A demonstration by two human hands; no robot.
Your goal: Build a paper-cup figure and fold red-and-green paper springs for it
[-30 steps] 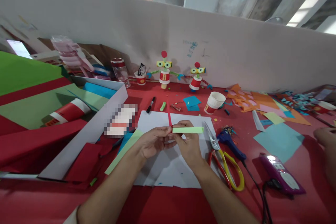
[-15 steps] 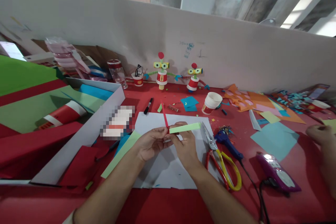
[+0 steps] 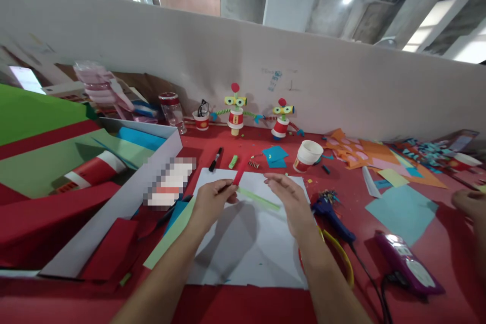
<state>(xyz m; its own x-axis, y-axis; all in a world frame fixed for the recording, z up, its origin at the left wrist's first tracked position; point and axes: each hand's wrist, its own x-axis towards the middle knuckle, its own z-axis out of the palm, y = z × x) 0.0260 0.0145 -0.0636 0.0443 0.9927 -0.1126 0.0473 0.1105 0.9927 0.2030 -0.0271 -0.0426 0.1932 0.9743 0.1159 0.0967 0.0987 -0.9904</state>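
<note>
My left hand (image 3: 212,202) pinches the end where a red paper strip (image 3: 239,174) and a light green paper strip (image 3: 261,199) meet. Away from the fingers, the red strip points up and back while the green one stretches right. My right hand (image 3: 291,202) is open beside the green strip's free end, its fingers extended; no grip on the strip shows. Beneath both hands lies a white sheet (image 3: 243,258). Scissors with a yellow handle (image 3: 347,263) lie by my right forearm, which hides most of them.
Two paper-cup figures (image 3: 236,117) stand against the wall. A marker (image 3: 215,159), coiled green paper (image 3: 233,161) and stacked paper cups (image 3: 309,154) lie beyond the sheet. At right are a glue gun (image 3: 334,217), a purple device (image 3: 408,263) and another person's hand (image 3: 469,205); a box (image 3: 114,212) is left.
My right hand has let go of the strips and moved right, opening. The green strip now slants down to the right. My left hand keeps its pinch, shifted slightly left.
</note>
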